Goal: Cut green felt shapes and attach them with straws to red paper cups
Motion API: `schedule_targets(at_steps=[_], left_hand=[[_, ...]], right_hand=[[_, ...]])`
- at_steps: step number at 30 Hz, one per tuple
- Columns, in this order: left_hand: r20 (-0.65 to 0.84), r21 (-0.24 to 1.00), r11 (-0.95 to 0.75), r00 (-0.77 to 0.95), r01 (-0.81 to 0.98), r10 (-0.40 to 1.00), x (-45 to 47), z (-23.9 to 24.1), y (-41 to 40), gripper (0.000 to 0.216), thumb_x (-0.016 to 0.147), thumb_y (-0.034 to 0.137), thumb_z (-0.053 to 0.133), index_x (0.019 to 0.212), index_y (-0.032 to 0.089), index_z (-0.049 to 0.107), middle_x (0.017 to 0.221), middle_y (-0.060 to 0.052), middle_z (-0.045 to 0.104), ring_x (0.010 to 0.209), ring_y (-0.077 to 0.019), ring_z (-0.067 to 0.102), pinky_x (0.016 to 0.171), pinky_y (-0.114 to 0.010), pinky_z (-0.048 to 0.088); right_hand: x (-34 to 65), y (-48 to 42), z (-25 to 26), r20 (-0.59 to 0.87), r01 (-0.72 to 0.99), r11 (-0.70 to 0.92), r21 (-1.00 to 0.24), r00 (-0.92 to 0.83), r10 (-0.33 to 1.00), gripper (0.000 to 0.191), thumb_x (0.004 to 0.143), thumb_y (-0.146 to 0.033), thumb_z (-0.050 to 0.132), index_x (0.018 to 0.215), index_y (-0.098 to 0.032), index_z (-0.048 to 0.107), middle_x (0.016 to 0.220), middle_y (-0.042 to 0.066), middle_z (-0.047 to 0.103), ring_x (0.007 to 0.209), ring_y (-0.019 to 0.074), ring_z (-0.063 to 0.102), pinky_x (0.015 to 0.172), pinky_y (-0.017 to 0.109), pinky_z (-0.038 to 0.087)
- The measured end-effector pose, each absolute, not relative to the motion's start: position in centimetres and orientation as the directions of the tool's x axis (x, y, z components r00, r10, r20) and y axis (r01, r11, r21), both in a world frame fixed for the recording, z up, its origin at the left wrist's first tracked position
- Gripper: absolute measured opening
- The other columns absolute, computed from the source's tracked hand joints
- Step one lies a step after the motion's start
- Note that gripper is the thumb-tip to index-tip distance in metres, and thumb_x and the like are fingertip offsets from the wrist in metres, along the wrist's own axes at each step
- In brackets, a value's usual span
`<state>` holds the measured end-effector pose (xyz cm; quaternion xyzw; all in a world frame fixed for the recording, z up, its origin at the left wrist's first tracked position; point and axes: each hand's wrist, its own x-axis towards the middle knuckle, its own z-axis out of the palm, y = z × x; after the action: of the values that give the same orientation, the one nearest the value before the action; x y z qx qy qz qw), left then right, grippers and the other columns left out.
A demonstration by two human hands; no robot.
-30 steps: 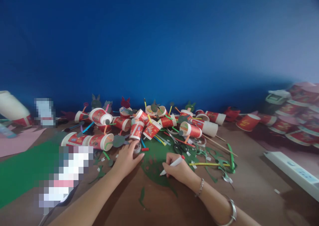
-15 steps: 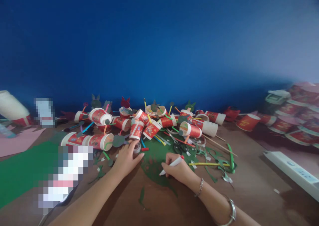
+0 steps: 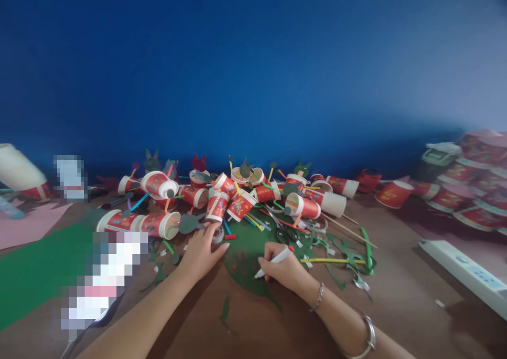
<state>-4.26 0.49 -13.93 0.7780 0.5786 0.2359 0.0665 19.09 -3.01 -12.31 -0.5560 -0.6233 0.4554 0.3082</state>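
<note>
In my right hand [image 3: 279, 266], closed around it, is a white marker with a red end [image 3: 277, 260]. Its tip rests on or just over a rounded green paper piece [image 3: 249, 282] that carries several reddish marks. My left hand [image 3: 204, 251] lies palm down on the table with thumb and fingers apart. Its fingertips reach toward a tipped red paper cup [image 3: 217, 207] and a tape roll [image 3: 217, 235]; whether they touch is unclear. A short red stick [image 3: 230, 237] lies between the tape and the green paper. Behind are scissors [image 3: 283, 234].
Red paper cups with coloured straws and paper discs [image 3: 303, 206] pile along the back. Green paper scraps [image 3: 350, 261] and a yellow straw [image 3: 332, 261] lie to the right. A white power strip [image 3: 467, 272] stands far right, a green sheet [image 3: 43, 274] far left.
The marker and my right hand have shifted very slightly over the green paper, and the reddish marks show more clearly. My left hand stays in place.
</note>
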Motion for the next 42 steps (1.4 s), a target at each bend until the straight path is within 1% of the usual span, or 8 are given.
schedule_targets(at_steps=[6,12,18,21,26,37,40,42], left_hand=[[0.277,0.375,-0.318,0.222,0.871,0.935,-4.33,-14.03,0.49,0.051,0.081,0.041,0.053,0.124,0.018,0.044,0.111,-0.013,0.059,0.101,-0.0305,0.055,0.085,-0.044,0.044],[0.261,0.377,-0.305,0.215,0.875,0.941,-4.27,-13.9,0.51,0.05,0.08,0.041,0.054,0.124,0.019,0.045,0.109,-0.013,0.06,0.099,-0.0306,0.056,0.083,-0.044,0.044],[0.267,0.389,-0.303,0.208,0.87,0.941,-4.25,-13.8,0.42,0.051,0.08,0.041,0.054,0.124,0.018,0.046,0.111,-0.013,0.059,0.098,-0.0307,0.055,0.083,-0.044,0.044],[0.262,0.394,-0.3,0.206,0.869,0.943,-4.26,-13.83,0.42,0.051,0.08,0.041,0.054,0.124,0.018,0.046,0.11,-0.013,0.06,0.098,-0.0309,0.055,0.083,-0.044,0.044],[0.271,0.398,-0.3,0.201,0.867,0.941,-4.25,-13.79,0.38,0.051,0.079,0.041,0.054,0.124,0.018,0.047,0.111,-0.013,0.059,0.098,-0.0308,0.055,0.084,-0.044,0.044],[0.277,0.395,-0.305,0.204,0.867,0.939,-4.24,-13.89,0.45,0.051,0.079,0.042,0.055,0.123,0.019,0.047,0.108,-0.013,0.06,0.097,-0.0307,0.056,0.082,-0.044,0.044],[0.283,0.395,-0.31,0.206,0.865,0.937,-4.21,-13.81,0.42,0.051,0.079,0.041,0.054,0.123,0.018,0.047,0.109,-0.013,0.06,0.097,-0.0307,0.056,0.083,-0.044,0.044],[0.281,0.394,-0.311,0.208,0.865,0.937,-4.24,-13.9,0.44,0.051,0.079,0.041,0.054,0.124,0.018,0.046,0.11,-0.013,0.06,0.097,-0.0307,0.056,0.083,-0.044,0.044]], right_hand=[[19.01,-3.1,-11.91,-0.132,0.443,-0.032,-0.896,-0.196,0.972,0.019,0.068,-0.021,0.052,0.055,-0.021,0.04,0.04,-0.005,0.054,0.035,0.0082,0.048,0.034,0.015,0.029],[18.99,-2.94,-12.01,-0.131,0.437,-0.045,-0.899,-0.17,0.977,0.018,0.067,-0.02,0.051,0.054,-0.021,0.039,0.038,-0.007,0.051,0.035,0.0079,0.047,0.035,0.015,0.029],[18.86,-2.98,-12.03,-0.143,0.394,-0.079,-0.916,-0.137,0.98,0.018,0.067,-0.022,0.051,0.054,-0.022,0.038,0.036,-0.007,0.049,0.038,0.0109,0.054,0.035,0.016,0.029],[18.85,-3.01,-11.89,-0.139,0.389,-0.075,-0.918,-0.141,0.98,0.019,0.066,-0.022,0.052,0.054,-0.022,0.038,0.037,-0.007,0.049,0.04,0.0117,0.056,0.036,0.016,0.03],[18.85,-2.98,-11.85,-0.127,0.421,-0.063,-0.905,-0.124,0.984,0.019,0.066,-0.021,0.051,0.052,-0.022,0.038,0.036,-0.007,0.051,0.035,0.0092,0.05,0.036,0.016,0.029],[18.85,-2.97,-11.76,-0.13,0.369,-0.072,-0.927,-0.134,0.982,0.02,0.067,-0.022,0.052,0.054,-0.022,0.038,0.036,-0.006,0.052,0.04,0.0122,0.057,0.035,0.016,0.029],[18.83,-3.02,-11.83,-0.127,0.343,-0.066,-0.937,-0.16,0.979,0.019,0.068,-0.022,0.052,0.054,-0.022,0.038,0.037,-0.006,0.053,0.039,0.0118,0.056,0.035,0.016,0.03],[18.81,-3.05,-11.98,-0.122,0.367,-0.048,-0.929,-0.181,0.976,0.019,0.068,-0.021,0.053,0.054,-0.022,0.039,0.039,-0.006,0.054,0.037,0.0104,0.053,0.036,0.016,0.031]])
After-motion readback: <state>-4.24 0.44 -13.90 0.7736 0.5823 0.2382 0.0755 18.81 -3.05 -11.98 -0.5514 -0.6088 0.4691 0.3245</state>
